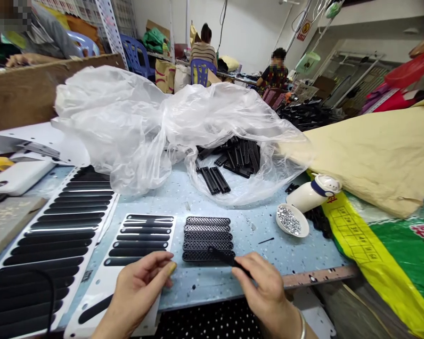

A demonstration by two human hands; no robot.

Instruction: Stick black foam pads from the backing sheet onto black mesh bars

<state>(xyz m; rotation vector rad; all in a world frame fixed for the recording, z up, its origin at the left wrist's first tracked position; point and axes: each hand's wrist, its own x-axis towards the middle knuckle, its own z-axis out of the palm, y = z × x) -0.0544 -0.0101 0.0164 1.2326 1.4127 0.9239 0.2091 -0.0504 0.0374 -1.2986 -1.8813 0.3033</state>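
Note:
My right hand (263,282) is closed on a slim black tool (223,256), whose exact kind I cannot make out. Its far end lies over the nearest of several black lattice-patterned bars (207,234), laid side by side in a stack of rows. To their left, my left hand (143,287) hovers with fingers loosely curled and thumb a little apart, nothing visible in it. It partly covers a white sheet (104,287) carrying glossy black rounded strips (141,238). A small white bowl (292,221) of shiny silver bits stands right of the bars.
A clear plastic bag (212,113) spills more black bars (242,155) behind the work. A larger sheet of black strips (61,226) lies left. On the right are a white bottle (313,193) and a green-yellow sack (385,263). A thin black pin-like piece (266,240) lies near the bowl. Other people sit farther back.

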